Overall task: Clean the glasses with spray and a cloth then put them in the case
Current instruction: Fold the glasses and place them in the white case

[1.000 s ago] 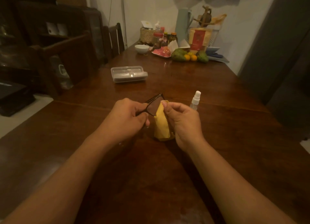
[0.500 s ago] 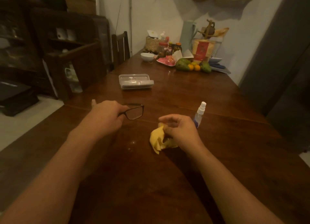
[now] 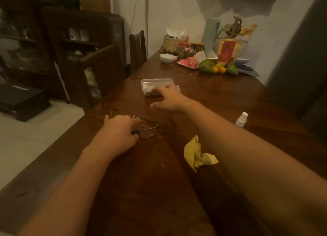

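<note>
My left hand (image 3: 118,131) holds the dark-framed glasses (image 3: 148,129) low over the wooden table (image 3: 159,191), one lens sticking out to the right of my fingers. My right hand (image 3: 169,97) is stretched forward, fingers spread, its fingertips resting on the near edge of the clear plastic case (image 3: 155,82), which lies closed. The crumpled yellow cloth (image 3: 196,154) lies loose on the table beside my right forearm. The small white spray bottle (image 3: 241,120) stands upright to the right of that arm.
At the table's far end stand a white bowl (image 3: 166,58), jars, a woven basket (image 3: 170,44), a pink plate and green and orange fruit (image 3: 217,68). A wooden chair (image 3: 138,50) stands at the left edge, with dark cabinets beyond it.
My right hand let go of the yellow cloth and reached forward to the case. My left hand carried the glasses to the left and down toward the table.
</note>
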